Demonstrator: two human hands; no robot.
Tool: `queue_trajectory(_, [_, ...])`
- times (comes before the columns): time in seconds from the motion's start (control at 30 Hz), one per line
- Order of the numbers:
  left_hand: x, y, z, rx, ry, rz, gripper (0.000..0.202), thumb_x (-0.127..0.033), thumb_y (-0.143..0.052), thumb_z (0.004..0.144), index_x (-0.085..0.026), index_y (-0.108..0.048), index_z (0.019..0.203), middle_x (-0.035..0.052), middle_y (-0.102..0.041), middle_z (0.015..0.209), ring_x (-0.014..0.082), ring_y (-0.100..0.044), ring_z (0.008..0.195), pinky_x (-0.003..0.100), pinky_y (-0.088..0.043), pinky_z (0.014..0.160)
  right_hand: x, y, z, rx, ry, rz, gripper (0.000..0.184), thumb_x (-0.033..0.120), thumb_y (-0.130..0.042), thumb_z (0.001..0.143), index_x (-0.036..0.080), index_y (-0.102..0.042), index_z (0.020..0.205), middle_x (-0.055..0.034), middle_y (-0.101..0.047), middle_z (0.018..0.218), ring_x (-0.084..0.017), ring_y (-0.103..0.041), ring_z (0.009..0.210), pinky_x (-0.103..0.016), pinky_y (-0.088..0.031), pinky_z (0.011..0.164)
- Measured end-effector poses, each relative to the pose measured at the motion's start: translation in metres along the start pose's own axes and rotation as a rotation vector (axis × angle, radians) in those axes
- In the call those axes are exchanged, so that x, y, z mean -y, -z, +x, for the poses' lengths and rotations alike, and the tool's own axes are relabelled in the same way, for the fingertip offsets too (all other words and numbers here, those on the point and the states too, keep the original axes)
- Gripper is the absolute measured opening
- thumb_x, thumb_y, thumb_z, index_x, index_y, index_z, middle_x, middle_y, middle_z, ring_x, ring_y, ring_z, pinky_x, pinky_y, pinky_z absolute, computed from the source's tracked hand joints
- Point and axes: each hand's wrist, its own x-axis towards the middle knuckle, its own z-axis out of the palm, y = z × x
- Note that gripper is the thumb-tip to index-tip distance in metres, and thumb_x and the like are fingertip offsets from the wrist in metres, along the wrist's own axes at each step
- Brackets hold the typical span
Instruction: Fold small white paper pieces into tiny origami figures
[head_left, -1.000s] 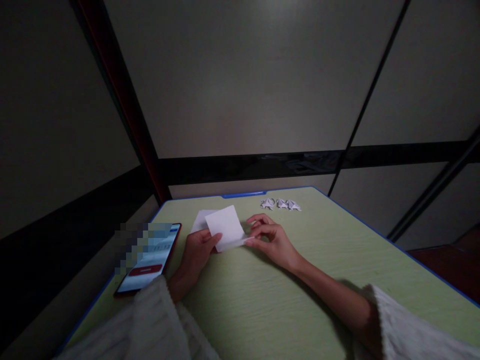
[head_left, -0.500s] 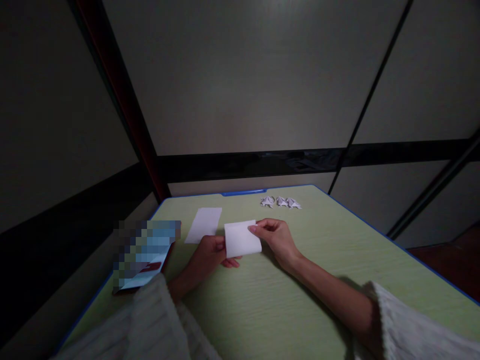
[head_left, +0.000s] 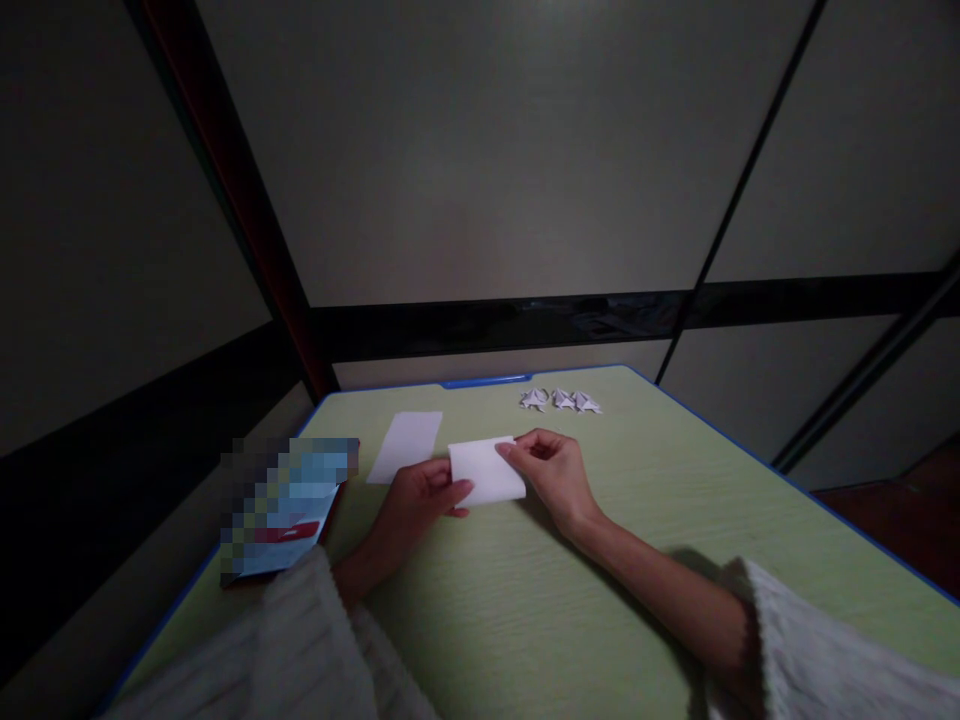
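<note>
A folded white sheet of paper (head_left: 486, 474) is held between my two hands above the table. My left hand (head_left: 420, 500) grips its lower left side, thumb on the front and fingers behind. At the upper right corner, my right hand (head_left: 553, 475) pinches the paper between thumb and fingers. Another white sheet (head_left: 406, 446) lies flat on the table, just beyond my left hand. Toward the far edge sit three small folded paper figures (head_left: 562, 400), two of them close together.
The light green table (head_left: 600, 620) has a blue rim and a blue handle (head_left: 487, 381) at its far edge. On the left lies a tablet-like device (head_left: 300, 510) with a partly blurred screen. Panelled walls (head_left: 480, 180) stand behind and to the left.
My left thumb has come from behind onto the front of the folded paper, near its lower left. The right hand keeps its pinch, almost unmoved.
</note>
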Motion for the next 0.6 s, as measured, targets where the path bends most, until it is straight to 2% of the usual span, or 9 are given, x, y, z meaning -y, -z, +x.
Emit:
queue_trajectory(0.17, [-0.0012,-0.0003,-0.0008,0.006,-0.007,0.02,0.024,-0.023,-0.061,0.056,-0.01,-0.062,0.076,0.0021,-0.066,0.065,0.0166,-0.059,0.065,0.023,-0.049,0.051,0.0006,-0.0003,-0.0006,0.021,0.002,0.009,0.02,0.027,-0.065,0.052,0.01,-0.053,0.052,0.0013,-0.052,0.048,-0.006,-0.042,0.043,-0.019,-0.031,0.042])
queue_trajectory(0.33, [-0.0033,-0.0002,-0.0014,-0.046,-0.016,0.069,0.016,-0.021,-0.059,0.057,-0.011,-0.064,0.068,-0.0004,-0.065,0.057,0.0139,-0.057,0.057,0.022,-0.048,0.049,-0.0026,0.0004,0.0007,0.054,-0.016,0.042,0.017,0.025,-0.065,0.051,0.011,-0.055,0.052,0.0017,-0.053,0.048,-0.006,-0.043,0.043,-0.019,-0.032,0.043])
queue_trajectory(0.5, [-0.004,0.001,-0.0008,-0.102,-0.043,0.098,0.013,-0.023,-0.059,0.056,-0.012,-0.064,0.06,-0.0027,-0.061,0.049,0.0115,-0.053,0.05,0.02,-0.044,0.045,-0.0045,-0.0015,-0.0003,0.157,-0.088,0.122,0.016,0.022,-0.068,0.046,0.012,-0.055,0.051,0.0007,-0.058,0.055,-0.007,-0.048,0.047,-0.02,-0.036,0.047])
queue_trajectory(0.6, [-0.0036,0.0017,-0.0005,-0.104,-0.04,0.098,0.013,-0.024,-0.059,0.056,-0.012,-0.063,0.057,-0.0039,-0.058,0.046,0.0106,-0.051,0.049,0.019,-0.042,0.045,-0.005,-0.0029,-0.0025,0.199,-0.163,0.107,0.019,0.023,-0.069,0.044,0.011,-0.055,0.05,0.0007,-0.057,0.052,-0.006,-0.047,0.044,-0.019,-0.034,0.045])
